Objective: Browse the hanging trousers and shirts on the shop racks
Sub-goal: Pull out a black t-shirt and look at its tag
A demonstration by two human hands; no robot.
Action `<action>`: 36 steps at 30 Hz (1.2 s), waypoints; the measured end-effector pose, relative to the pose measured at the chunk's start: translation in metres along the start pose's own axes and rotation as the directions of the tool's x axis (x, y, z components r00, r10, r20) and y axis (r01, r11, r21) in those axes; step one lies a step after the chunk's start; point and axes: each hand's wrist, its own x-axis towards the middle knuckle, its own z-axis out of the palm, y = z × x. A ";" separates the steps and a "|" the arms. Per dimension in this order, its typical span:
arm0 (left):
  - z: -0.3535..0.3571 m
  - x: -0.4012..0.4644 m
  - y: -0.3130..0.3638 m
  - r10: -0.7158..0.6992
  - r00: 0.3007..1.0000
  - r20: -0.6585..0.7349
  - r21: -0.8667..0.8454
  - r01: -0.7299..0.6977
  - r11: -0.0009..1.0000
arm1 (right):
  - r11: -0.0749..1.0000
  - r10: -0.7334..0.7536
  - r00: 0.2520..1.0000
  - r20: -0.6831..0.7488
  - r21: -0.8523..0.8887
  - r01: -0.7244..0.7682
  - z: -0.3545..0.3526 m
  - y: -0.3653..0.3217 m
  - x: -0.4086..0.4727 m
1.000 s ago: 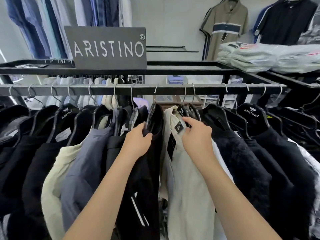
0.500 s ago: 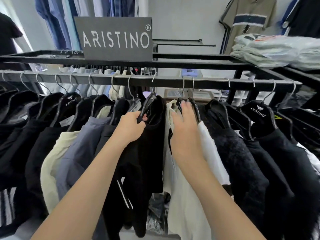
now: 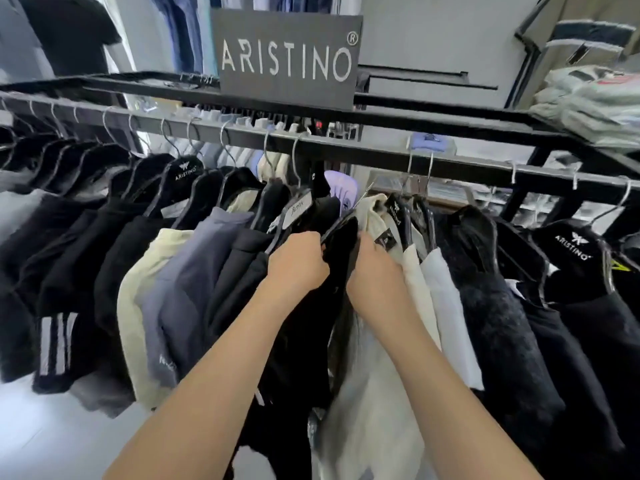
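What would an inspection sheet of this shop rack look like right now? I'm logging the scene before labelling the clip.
Surface: black metal rail under a black shelf frame; pale floor at lower left.
Job's things: dark, cream and grey-blue garments crowded on black hangers; a black garment sits between both hands, a cream garment just right of it.
Clutter: folded packaged clothes on the shelf at right.
Grippers: left hand and right hand both closed on the black garment.
Cables: nothing seen.
Surroundings: ARISTINO sign, shirts hanging on the wall behind.
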 end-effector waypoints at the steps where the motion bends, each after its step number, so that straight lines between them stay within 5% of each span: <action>1: 0.000 -0.008 0.002 -0.012 1.000 -0.026 0.037 0.013 0.999 | 1.000 -0.016 1.000 -0.005 0.002 0.016 0.000 0.003 -0.001; 4: 0.005 -0.034 0.002 -0.019 0.996 -0.085 0.053 0.024 0.998 | 0.998 -0.045 0.999 -0.005 0.048 0.045 -0.001 0.009 -0.004; 9: 0.004 -0.078 -0.046 -0.099 0.986 -0.132 -0.226 0.067 0.972 | 0.982 -0.074 0.997 0.020 0.173 0.070 0.006 0.013 -0.002; 14: -0.016 -0.118 -0.092 -0.156 0.985 -0.076 -0.347 0.121 0.930 | 0.880 -0.333 0.943 0.011 0.363 0.306 0.023 -0.016 -0.022; 19: -0.028 -0.169 -0.126 -0.210 0.976 -0.064 -0.415 0.165 0.895 | 0.845 -0.412 0.907 0.091 0.411 0.343 0.042 -0.031 -0.045; 29: -0.050 -0.290 -0.171 -0.277 0.959 -0.065 -0.334 0.241 0.911 | 0.703 -0.667 0.695 0.269 0.536 0.467 0.057 -0.068 -0.097; 36: -0.037 -0.351 -0.176 -0.533 0.766 -0.358 -0.382 0.401 0.833 | 0.615 -0.728 0.643 0.238 0.640 0.460 0.057 -0.087 -0.130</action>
